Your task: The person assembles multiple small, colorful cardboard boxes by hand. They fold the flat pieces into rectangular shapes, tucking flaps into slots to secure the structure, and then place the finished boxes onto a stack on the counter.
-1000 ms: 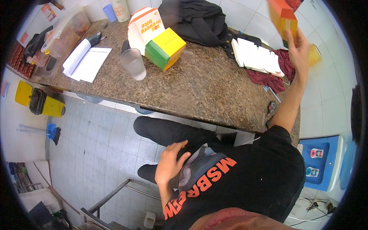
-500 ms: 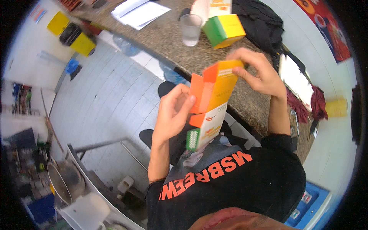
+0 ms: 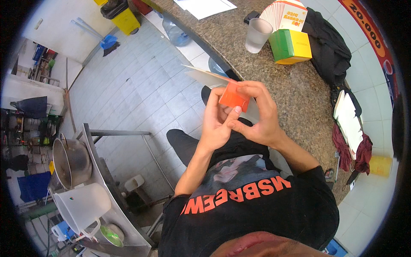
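Close in front of my body I hold a folding paper carton in both hands. Its orange inner flaps face up, and a thin pale panel sticks out to the far left. My left hand grips the carton's left side, thumb on the orange flap. From the other side my right hand holds it, fingers over its upper edge and thumb near the left thumb. A green and yellow box stands on the granite counter, beside fanned flat cartons.
A frosted cup stands left of the box, with white papers farther left. Black cloth lies at the right. A metal table at lower left carries a pot and plastic jug. Water bottles stand beside the counter.
The carton has been turned, from its yellow and white outside to its orange flaps. My right hand has come down beside my left. The view has shifted, showing more of the left table.
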Tool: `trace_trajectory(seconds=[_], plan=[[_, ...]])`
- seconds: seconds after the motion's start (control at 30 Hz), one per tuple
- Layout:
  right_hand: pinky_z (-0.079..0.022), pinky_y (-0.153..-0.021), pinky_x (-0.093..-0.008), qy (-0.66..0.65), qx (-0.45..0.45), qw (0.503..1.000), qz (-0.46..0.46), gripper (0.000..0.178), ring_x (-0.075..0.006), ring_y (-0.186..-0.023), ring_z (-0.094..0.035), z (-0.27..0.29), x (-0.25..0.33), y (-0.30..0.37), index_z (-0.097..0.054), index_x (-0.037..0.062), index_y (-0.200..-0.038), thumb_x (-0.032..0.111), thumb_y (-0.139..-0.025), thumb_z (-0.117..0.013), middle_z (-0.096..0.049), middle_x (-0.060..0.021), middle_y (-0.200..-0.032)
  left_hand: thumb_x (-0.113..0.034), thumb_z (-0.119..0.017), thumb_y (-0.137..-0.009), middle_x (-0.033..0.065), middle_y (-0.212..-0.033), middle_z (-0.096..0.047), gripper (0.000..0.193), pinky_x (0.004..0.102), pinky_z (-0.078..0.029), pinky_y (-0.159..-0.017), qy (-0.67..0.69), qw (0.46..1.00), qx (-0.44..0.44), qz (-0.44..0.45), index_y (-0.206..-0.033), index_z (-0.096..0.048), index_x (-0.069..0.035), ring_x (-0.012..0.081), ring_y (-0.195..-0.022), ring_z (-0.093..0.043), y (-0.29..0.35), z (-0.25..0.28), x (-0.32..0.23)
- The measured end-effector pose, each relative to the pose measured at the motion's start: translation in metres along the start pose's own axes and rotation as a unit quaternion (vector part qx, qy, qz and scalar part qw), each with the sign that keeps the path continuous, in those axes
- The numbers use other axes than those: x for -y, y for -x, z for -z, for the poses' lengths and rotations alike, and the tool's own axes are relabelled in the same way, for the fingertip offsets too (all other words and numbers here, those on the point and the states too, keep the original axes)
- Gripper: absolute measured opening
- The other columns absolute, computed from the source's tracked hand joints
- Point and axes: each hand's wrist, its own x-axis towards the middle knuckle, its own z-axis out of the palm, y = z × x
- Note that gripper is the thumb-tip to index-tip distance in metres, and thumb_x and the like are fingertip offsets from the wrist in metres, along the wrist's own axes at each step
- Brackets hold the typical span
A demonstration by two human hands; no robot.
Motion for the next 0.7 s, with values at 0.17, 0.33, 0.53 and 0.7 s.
trace_trajectory(seconds=[0.17, 0.33, 0.53, 0.7], plan=[[-0.057, -0.079, -0.0403, 0.027, -0.004, 0.999, -0.02, 0.044, -0.0347, -0.096, -0.069, 0.002, -0.019, 0.007, -0.061, 0.0049, -0.119, 0.01, -0.079, -0.081, -0.068, -0.0141, -0.109, -0.004, -0.068, -0.092, 0.0118, -0.134, -0.053, 0.058, 0.0397, -0.046, -0.106, -0.019, 0.997, 0.07, 0.03, -0.142, -0.041, 0.0, 0.0224, -0.127, -0.054, 0.005, 0.001, -0.009], [-0.057, -0.073, -0.0376, 0.111, -0.033, 0.992, 0.051, 0.033, -0.0305, -0.091, -0.07, 0.002, -0.024, 0.002, -0.07, 0.0047, -0.105, -0.002, -0.073, -0.074, -0.07, -0.0105, -0.104, -0.011, -0.073, -0.093, 0.0131, -0.129, -0.055, 0.054, 0.0382, -0.053, -0.096, 0.007, 0.999, -0.038, -0.019, -0.137, -0.042, -0.003, 0.0218, -0.118, -0.059, 0.005, 0.003, -0.012], [-0.057, -0.074, -0.0369, 0.101, -0.029, 0.985, 0.137, 0.036, -0.0294, -0.088, -0.068, -0.015, -0.036, 0.015, -0.069, 0.004, -0.103, -0.006, -0.068, -0.075, -0.068, -0.0093, -0.101, -0.008, -0.066, -0.099, 0.0122, -0.115, -0.066, 0.033, 0.0341, -0.058, -0.088, 0.13, 0.963, -0.229, 0.062, -0.126, -0.048, -0.002, 0.0186, -0.103, -0.068, -0.01, -0.009, -0.026], [-0.057, -0.075, -0.0386, 0.04, -0.08, 0.995, 0.045, 0.03, -0.0303, -0.088, -0.069, -0.014, -0.04, 0.006, -0.069, 0.0031, -0.099, -0.01, -0.072, -0.075, -0.069, -0.0118, -0.099, 0.002, -0.067, -0.096, 0.0146, -0.113, -0.071, 0.028, 0.0314, -0.057, -0.086, 0.043, 0.968, -0.246, 0.007, -0.121, -0.055, 0.002, 0.0188, -0.1, -0.07, -0.004, 0.0, -0.009]])
